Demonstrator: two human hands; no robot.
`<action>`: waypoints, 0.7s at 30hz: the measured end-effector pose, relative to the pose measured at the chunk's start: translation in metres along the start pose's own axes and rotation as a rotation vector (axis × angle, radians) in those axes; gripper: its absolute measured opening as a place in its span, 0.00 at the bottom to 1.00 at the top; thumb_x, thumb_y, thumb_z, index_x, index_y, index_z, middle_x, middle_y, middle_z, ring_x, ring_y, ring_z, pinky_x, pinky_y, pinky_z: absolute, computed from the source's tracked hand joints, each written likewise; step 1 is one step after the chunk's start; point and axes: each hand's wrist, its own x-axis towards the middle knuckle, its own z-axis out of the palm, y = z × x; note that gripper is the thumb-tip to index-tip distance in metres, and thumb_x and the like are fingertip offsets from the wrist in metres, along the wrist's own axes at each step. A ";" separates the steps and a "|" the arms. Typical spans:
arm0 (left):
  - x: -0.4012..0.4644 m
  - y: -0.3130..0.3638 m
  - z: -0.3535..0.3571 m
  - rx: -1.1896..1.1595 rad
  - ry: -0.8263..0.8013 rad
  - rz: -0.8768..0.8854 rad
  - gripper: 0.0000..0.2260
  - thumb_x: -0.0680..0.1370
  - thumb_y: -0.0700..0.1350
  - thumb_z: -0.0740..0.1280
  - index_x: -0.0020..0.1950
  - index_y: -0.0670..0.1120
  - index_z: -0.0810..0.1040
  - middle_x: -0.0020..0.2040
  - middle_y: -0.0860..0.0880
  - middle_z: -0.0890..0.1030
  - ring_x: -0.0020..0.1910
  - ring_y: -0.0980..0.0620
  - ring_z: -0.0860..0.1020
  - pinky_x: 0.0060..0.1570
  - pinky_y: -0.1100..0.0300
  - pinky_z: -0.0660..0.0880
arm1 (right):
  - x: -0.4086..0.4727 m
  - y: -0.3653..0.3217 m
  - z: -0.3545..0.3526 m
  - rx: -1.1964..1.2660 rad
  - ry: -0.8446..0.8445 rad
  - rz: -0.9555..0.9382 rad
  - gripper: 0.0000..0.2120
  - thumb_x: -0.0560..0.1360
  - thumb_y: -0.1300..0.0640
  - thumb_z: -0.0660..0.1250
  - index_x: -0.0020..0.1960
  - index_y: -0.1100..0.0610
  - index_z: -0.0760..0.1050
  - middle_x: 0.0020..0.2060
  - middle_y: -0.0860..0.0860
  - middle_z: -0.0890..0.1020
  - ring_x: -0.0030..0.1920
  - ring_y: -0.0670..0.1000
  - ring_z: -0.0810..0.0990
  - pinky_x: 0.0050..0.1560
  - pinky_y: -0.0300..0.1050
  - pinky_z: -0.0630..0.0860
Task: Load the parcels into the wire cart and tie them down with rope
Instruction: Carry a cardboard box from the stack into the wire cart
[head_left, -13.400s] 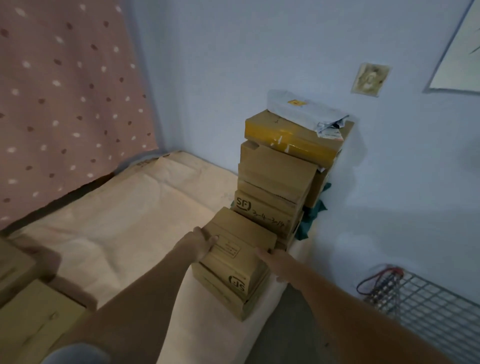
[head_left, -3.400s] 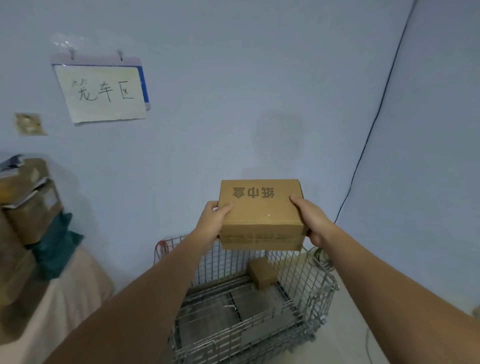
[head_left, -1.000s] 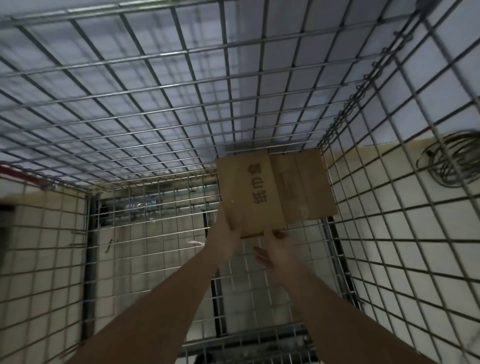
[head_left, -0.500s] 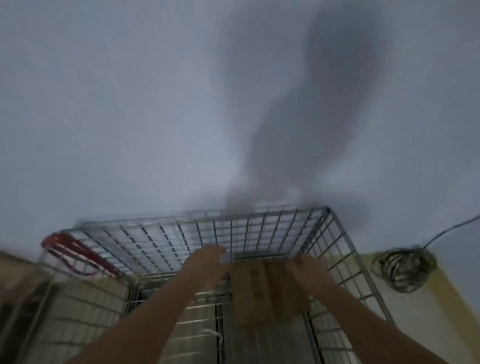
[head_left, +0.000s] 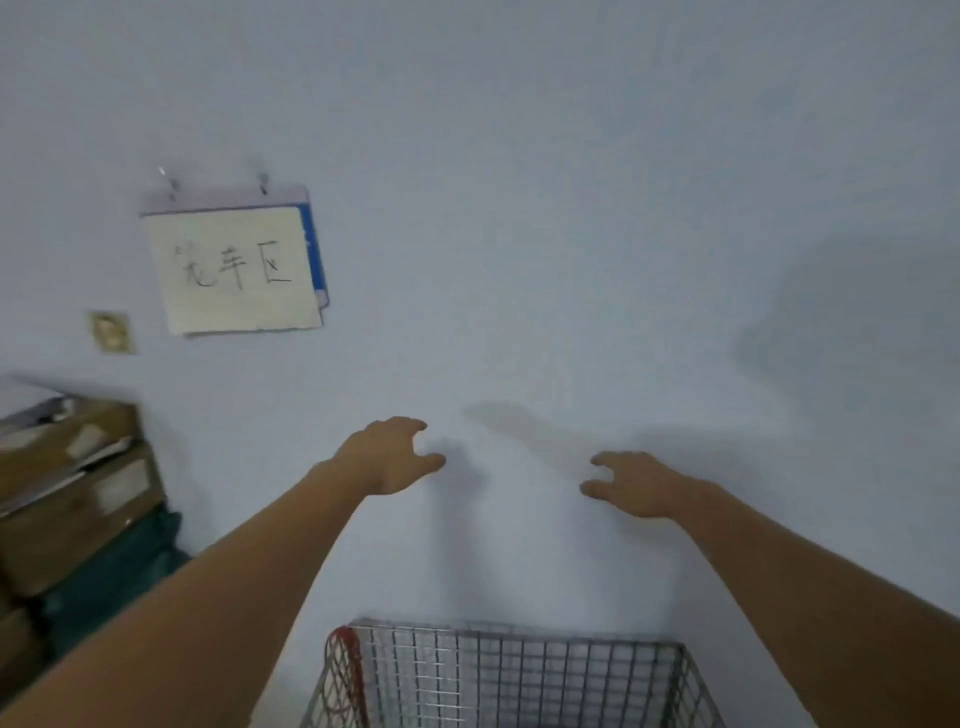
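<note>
The wire cart (head_left: 514, 675) shows only its far wall at the bottom of the head view, against the pale wall. A red rope (head_left: 343, 660) hangs on its left corner. My left hand (head_left: 387, 457) and my right hand (head_left: 639, 480) are raised in front of the wall, well above the cart, both empty with fingers loosely spread. A stack of brown cardboard parcels (head_left: 67, 493) stands at the left edge, with a white mailer on top. The parcels inside the cart are out of sight.
A handwritten paper sign (head_left: 234, 267) hangs on the wall at upper left, with a small wall plate (head_left: 110, 331) below it. A dark green bag (head_left: 114, 566) lies under the parcel stack.
My hands let go of the brown box inside the cart and rose out empty. The view lifted from the cart's inside up to the wall.
</note>
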 end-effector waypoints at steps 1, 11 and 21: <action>-0.022 -0.005 -0.023 0.018 0.038 -0.017 0.36 0.77 0.68 0.61 0.80 0.51 0.60 0.81 0.50 0.61 0.78 0.46 0.61 0.75 0.49 0.59 | -0.012 -0.018 -0.016 -0.020 0.028 -0.036 0.35 0.80 0.35 0.59 0.80 0.53 0.59 0.78 0.53 0.65 0.77 0.54 0.63 0.76 0.50 0.60; -0.267 -0.105 -0.158 0.199 0.201 -0.325 0.40 0.75 0.72 0.57 0.81 0.51 0.58 0.81 0.48 0.61 0.77 0.44 0.63 0.75 0.45 0.63 | -0.120 -0.242 -0.048 -0.028 0.096 -0.426 0.42 0.76 0.29 0.58 0.82 0.49 0.52 0.81 0.51 0.58 0.79 0.54 0.58 0.78 0.53 0.58; -0.484 -0.273 -0.221 0.276 0.225 -0.661 0.44 0.72 0.76 0.55 0.81 0.52 0.56 0.80 0.48 0.62 0.76 0.43 0.65 0.72 0.47 0.65 | -0.205 -0.512 -0.007 -0.105 0.085 -0.791 0.41 0.75 0.29 0.59 0.81 0.48 0.55 0.78 0.54 0.64 0.75 0.57 0.65 0.73 0.54 0.65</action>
